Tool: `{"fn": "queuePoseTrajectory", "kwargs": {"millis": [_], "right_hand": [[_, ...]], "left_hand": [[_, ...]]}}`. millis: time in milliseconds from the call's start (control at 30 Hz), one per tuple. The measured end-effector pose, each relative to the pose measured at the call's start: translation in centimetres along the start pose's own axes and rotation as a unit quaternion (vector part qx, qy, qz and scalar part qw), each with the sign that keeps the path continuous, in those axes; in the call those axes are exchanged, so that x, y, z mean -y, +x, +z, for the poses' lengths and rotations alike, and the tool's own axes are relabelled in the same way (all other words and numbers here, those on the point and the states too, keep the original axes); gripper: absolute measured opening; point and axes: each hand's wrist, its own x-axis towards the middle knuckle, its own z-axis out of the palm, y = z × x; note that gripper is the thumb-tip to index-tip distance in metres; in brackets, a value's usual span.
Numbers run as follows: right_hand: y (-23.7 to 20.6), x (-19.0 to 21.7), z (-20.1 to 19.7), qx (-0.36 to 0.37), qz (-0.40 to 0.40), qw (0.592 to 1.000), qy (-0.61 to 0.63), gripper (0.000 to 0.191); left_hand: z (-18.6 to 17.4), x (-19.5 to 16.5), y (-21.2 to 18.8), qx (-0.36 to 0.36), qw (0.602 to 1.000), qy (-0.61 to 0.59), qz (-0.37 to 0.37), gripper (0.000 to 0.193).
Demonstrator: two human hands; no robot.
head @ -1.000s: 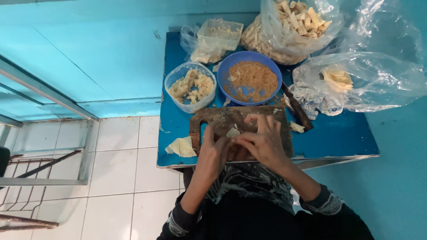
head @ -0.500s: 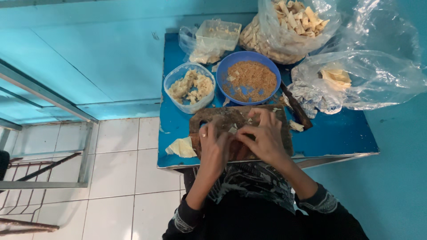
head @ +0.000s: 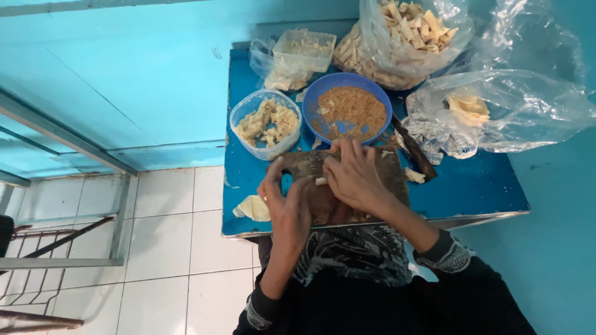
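In the head view, a dark wooden cutting board lies at the near edge of a blue tabletop, and everything else is placed from it. Both hands rest on the board. The left hand sits at the board's left end, its fingers curled loosely over the wood with the thumb raised near the board's handle hole; whether they pinch anything cannot be told. The right hand lies over the board's middle, fingers bent down and closed around a small pale piece of food that shows just at the fingertips, between the two hands.

Just beyond the board stands a blue bowl of brown crumbs. Left of that bowl, beyond the board's left end, is a clear plastic tub of pale lumpy filling. A dark-handled knife lies off the board's right end, its tip toward the bowl. A pale scrap lies on the tabletop left of the board. Farther back sit a square clear container and a large plastic bag of pale rolled pieces; to the board's far right lies another clear bag with a few flat pale sheets inside.
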Motion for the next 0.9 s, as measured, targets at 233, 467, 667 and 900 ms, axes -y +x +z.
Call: {"fn": "queuePoseTrajectory", "kwargs": {"millis": [233, 467, 667, 900], "right_hand": [[-2.0, 0.4, -2.0, -0.078, -0.074, 0.994, 0.009, 0.013], [-2.2, 0.0, -1.4, -0.049, -0.107, 0.992, 0.038, 0.02], [-1.4, -1.7, -4.2, 0.056, -0.122, 0.985, 0.109, 0.017], [1.2, -8.8, -11.5, -0.087, 0.031, 0.959, 0.269, 0.03]], "left_hand": [[-2.4, 0.2, -0.5, 0.005, 0.999, 0.036, -0.031, 0.021], [-3.4, 1.9, -2.3, 0.002, 0.998, 0.021, -0.058, 0.022], [-8.9, 4.9, -3.3, -0.06, 0.98, 0.132, -0.134, 0.023], [-8.0, 6.2, -1.7, 0.108, 0.975, 0.172, -0.087, 0.037]]}}
